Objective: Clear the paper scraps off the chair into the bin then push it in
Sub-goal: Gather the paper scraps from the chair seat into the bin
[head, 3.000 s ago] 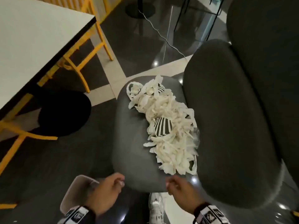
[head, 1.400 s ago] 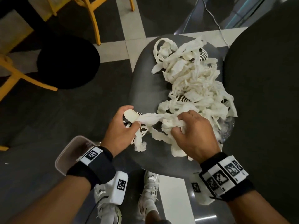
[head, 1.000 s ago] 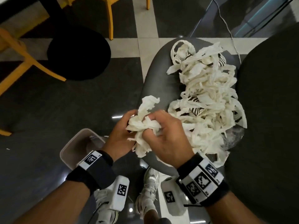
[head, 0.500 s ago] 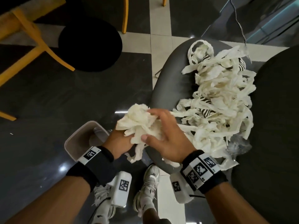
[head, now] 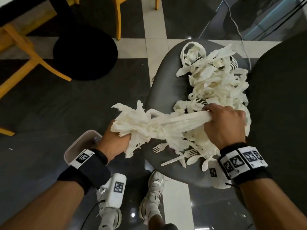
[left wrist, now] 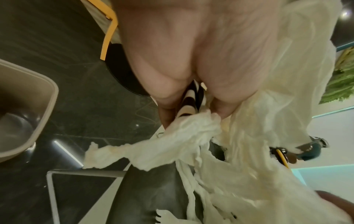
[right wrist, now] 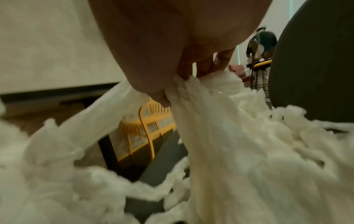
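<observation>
The left hand (head: pixel 114 143) is curled around a thick wad of white paper strips (head: pixel 132 123), holding it just off the front left edge of the chair seat (head: pixel 159 90), with loose ends hanging down below the fist. In the left wrist view a black and white striped scrap (left wrist: pixel 188 103) is pinched between the fingers (left wrist: pixel 166 97) along with the white paper. The right hand (head: pixel 224 125) is closed over the other end of the same bunch, so the strips run in a taut band between the two fists across the front of the seat; the right wrist view shows its fingertips (right wrist: pixel 203 66) dug into the paper. Behind and to the right of that hand the larger heap of paper scraps (head: pixel 214 80) lies on the grey seat, reaching to its far edge and against the dark backrest (head: pixel 279 97). Near the front of the seat, partly under the strips, lie two white plastic forks (head: pixel 159 147) and a white plastic spoon (head: pixel 192 161). The bin (head: pixel 73 150), an open beige container, stands on the dark floor below the left wrist, beside the chair. The person's two pale sneakers (head: pixel 154 181) show under the seat's front edge. Farther left stand a yellow wooden chair with a round black seat (head: pixel 84 52) and a table (head: pixel 25 12).
</observation>
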The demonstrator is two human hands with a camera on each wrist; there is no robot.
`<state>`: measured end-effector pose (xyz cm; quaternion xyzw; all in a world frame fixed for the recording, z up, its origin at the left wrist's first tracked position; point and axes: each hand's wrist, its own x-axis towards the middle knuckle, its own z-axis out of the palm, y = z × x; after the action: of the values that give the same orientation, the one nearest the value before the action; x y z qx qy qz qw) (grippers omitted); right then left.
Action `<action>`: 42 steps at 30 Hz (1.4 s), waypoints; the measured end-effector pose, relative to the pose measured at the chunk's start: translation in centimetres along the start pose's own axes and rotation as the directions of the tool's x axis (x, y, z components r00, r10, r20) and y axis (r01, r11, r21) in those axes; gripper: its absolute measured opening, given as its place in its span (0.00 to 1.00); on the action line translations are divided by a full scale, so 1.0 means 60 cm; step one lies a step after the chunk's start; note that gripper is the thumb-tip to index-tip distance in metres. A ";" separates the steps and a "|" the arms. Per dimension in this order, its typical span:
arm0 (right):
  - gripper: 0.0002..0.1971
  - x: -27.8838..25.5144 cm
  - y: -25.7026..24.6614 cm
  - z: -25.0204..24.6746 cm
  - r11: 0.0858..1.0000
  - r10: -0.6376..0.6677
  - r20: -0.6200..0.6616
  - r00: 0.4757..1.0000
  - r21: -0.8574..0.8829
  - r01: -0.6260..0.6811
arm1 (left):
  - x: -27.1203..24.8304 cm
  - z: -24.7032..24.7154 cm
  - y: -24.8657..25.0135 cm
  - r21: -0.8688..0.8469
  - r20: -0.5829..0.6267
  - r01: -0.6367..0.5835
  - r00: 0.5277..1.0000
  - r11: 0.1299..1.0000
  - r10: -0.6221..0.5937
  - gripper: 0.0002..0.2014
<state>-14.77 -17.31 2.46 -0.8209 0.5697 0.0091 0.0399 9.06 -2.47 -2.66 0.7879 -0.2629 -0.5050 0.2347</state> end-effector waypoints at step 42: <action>0.34 -0.178 -0.512 0.628 0.820 -0.220 0.814 0.538 0.453 -0.350 | 0.122 -0.099 -0.640 -0.260 -0.113 0.203 0.965 0.944 -0.238 0.27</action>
<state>11.40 6.20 -32.73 -0.6386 0.4857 0.2331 0.5496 23.91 22.23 -29.70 0.8113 -0.0905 -0.4990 0.2909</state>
